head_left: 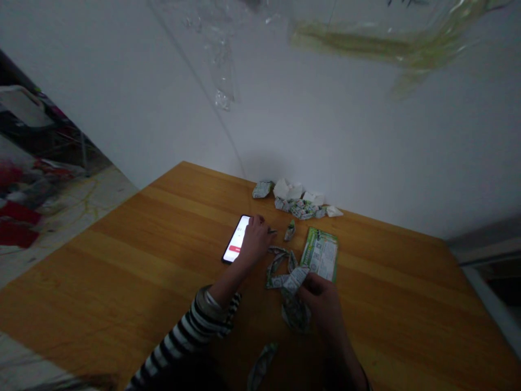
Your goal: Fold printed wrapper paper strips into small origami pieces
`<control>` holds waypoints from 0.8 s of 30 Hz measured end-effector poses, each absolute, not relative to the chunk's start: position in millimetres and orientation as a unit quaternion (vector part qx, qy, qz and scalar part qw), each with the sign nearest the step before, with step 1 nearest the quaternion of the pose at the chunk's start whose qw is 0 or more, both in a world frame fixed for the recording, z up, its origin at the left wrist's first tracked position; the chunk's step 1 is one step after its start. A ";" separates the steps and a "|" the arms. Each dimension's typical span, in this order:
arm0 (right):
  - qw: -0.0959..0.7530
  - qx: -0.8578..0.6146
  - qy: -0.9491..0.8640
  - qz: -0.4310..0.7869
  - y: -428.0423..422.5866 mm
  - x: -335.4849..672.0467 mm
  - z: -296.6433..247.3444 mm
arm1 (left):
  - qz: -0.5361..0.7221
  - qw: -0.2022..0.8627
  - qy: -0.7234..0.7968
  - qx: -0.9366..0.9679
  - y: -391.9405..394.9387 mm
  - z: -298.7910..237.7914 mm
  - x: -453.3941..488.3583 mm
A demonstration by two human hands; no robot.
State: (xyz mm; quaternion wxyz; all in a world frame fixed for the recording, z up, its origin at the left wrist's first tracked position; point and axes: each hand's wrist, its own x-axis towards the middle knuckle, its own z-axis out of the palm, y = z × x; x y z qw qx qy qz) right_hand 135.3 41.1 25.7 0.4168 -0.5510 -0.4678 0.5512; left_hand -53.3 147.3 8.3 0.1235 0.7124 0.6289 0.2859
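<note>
My right hand (323, 298) is closed, its thumb and fingers pinching a folded printed-paper piece (296, 278). This piece meets a bent folded-paper strip (270, 270) that forms an angular loop on the table; whether they are joined I cannot tell. Below the pinched piece lies a crumpled-looking paper piece (296, 316). My left hand (257, 239) reaches over the right edge of a lit phone (235, 245), fingers curled down. Something small and dark shows at its fingertips, too blurred to name. Just right of them stands a small folded paper piece (290, 231).
A row of folded paper pieces (301, 207) lies along the wall, beside another printed piece (262, 189). A green-edged printed sheet (323, 254) lies right of the loop. Nearest me is one more folded piece (262, 365). The wooden table (134, 260) meets a white wall.
</note>
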 end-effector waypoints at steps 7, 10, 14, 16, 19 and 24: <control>0.426 -0.553 -0.456 0.552 44.8 137.1 24.9 | 0.307 0.157 0.620 0.705 140.0 -20.5 -41.6; 0.437 -0.548 -0.444 0.558 45.0 135.5 29.4 | 0.321 0.168 0.633 0.684 143.1 -22.1 -42.5; 0.451 -0.546 -0.441 0.551 46.9 134.6 33.2 | 0.350 0.186 0.644 0.655 142.0 -12.2 -41.3; 0.460 -0.549 -0.440 0.542 49.3 135.2 34.0 | 0.366 0.205 0.640 0.644 135.2 -5.4 -38.0; 0.474 -0.553 -0.445 0.520 53.9 136.6 37.3 | 0.415 0.334 0.603 0.594 118.1 3.4 -30.3; 0.480 -0.535 -0.466 0.515 59.6 138.4 46.9 | 0.450 0.529 0.528 0.488 88.3 17.4 -22.7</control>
